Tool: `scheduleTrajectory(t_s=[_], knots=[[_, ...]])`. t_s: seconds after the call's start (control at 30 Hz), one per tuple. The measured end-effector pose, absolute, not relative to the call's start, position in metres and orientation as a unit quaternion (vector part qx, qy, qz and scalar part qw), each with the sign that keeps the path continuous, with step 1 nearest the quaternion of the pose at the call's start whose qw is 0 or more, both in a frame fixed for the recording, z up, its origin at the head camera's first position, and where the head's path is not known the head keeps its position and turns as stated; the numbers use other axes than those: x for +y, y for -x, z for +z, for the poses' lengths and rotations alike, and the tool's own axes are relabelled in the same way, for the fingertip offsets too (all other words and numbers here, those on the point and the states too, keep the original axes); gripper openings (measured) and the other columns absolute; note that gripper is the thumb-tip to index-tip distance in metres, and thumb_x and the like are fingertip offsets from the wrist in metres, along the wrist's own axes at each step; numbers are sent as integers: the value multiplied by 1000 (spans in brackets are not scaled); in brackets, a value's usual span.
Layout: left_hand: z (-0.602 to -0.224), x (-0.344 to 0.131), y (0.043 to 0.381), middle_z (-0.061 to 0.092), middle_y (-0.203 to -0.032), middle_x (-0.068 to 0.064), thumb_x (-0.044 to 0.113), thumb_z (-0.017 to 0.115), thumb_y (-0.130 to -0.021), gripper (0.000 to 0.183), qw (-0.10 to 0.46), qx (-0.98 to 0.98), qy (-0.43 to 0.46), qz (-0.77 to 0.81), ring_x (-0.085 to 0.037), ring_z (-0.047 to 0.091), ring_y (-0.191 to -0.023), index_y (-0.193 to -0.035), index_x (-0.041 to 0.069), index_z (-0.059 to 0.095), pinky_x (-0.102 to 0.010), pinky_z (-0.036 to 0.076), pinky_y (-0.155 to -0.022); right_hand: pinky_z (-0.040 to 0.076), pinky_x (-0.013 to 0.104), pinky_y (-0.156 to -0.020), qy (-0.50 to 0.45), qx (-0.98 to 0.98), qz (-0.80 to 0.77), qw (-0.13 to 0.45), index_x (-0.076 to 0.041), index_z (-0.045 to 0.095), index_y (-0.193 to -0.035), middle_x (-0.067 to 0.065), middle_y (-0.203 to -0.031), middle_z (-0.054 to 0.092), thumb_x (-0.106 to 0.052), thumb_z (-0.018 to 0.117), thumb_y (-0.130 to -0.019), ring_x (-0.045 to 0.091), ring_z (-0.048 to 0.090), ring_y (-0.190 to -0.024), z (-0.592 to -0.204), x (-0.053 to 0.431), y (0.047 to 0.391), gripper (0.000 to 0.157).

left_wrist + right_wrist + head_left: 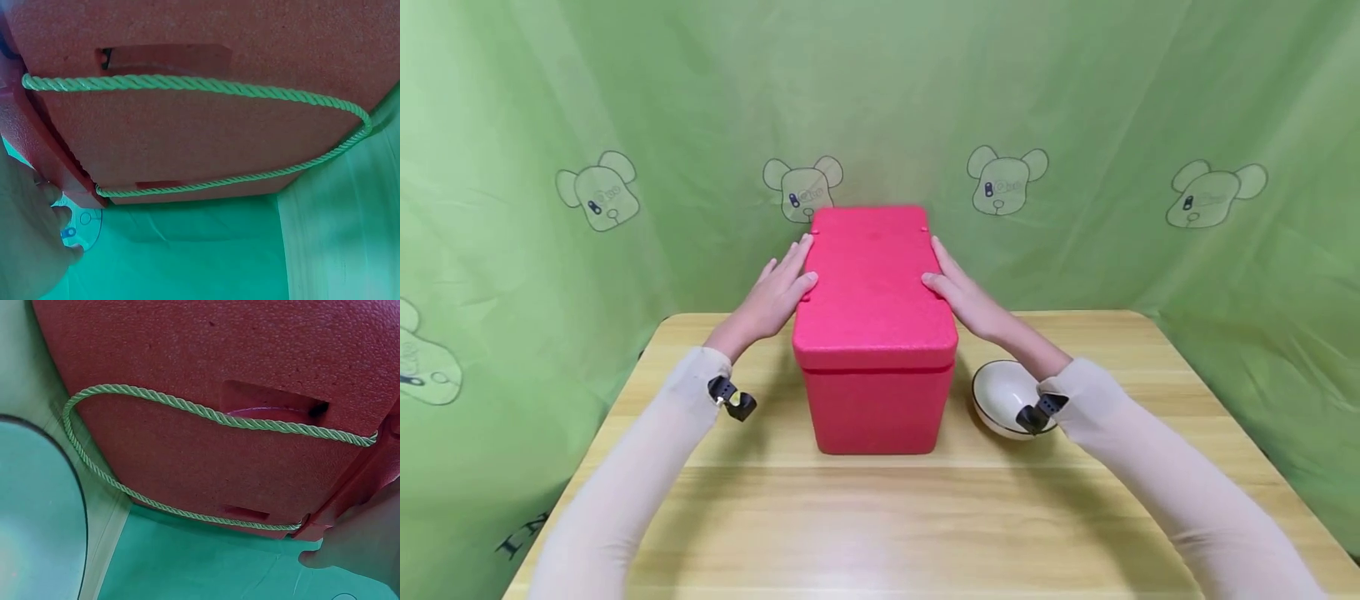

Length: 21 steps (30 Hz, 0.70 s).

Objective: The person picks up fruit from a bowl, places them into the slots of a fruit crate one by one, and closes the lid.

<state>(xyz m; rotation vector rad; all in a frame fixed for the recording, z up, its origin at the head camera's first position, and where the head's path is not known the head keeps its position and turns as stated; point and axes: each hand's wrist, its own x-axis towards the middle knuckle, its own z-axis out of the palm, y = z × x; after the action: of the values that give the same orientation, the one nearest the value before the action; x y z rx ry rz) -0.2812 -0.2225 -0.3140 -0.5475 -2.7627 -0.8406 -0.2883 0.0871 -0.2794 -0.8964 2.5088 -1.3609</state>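
Observation:
A red foam box (876,412) stands upright on the table with its red lid (874,292) on top; a thin dark seam runs beneath the lid's front edge. My left hand (773,298) rests against the lid's left edge, thumb over the rim and fingers extended forward. On the opposite edge my right hand (968,300) lies the same way, its thumb on the top. In the left wrist view a twisted cord (206,84) loops down the box's side, below the lid. A matching cord (169,400) hangs on the other side in the right wrist view.
A white bowl with a dark rim (1000,392) sits to the right of the box, partly under my right forearm. The wooden table (850,525) extends toward me. Behind it hangs a green curtain (895,100) printed with bear faces.

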Motion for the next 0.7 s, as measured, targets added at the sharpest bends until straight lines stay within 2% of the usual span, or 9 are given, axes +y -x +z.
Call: scheduleTrajectory(t_s=[0.33, 0.57, 0.7], knots=[[-312, -218, 278, -2, -157, 9, 45, 19, -99, 62, 107, -937, 191, -273, -17, 2, -146, -152, 19, 0, -50, 0, -116, -1, 46, -117, 286, 865, -411, 37, -24, -4, -151, -5, -158, -8, -38, 34, -99, 15, -10, -145, -298, 97, 308, 66], [-313, -220, 276, -3, -156, 11, 46, 19, -99, 62, 107, -942, 180, -261, -17, 3, -146, -152, 21, -1, -51, 0, -116, 1, 49, -117, 291, 865, -406, 39, -28, -3, -151, -6, -158, -7, -43, 35, -98, 15, -8, -145, -294, 97, 306, 67], [-313, -218, 275, -3, -156, 11, 49, 19, -98, 64, 105, -942, 186, -258, -17, 2, -146, -152, 21, -1, -50, 0, -116, 2, 50, -117, 281, 877, -388, 43, -25, -2, -151, -3, -158, -6, -41, 36, -99, 18, -7, -146, -288, 99, 300, 67]])
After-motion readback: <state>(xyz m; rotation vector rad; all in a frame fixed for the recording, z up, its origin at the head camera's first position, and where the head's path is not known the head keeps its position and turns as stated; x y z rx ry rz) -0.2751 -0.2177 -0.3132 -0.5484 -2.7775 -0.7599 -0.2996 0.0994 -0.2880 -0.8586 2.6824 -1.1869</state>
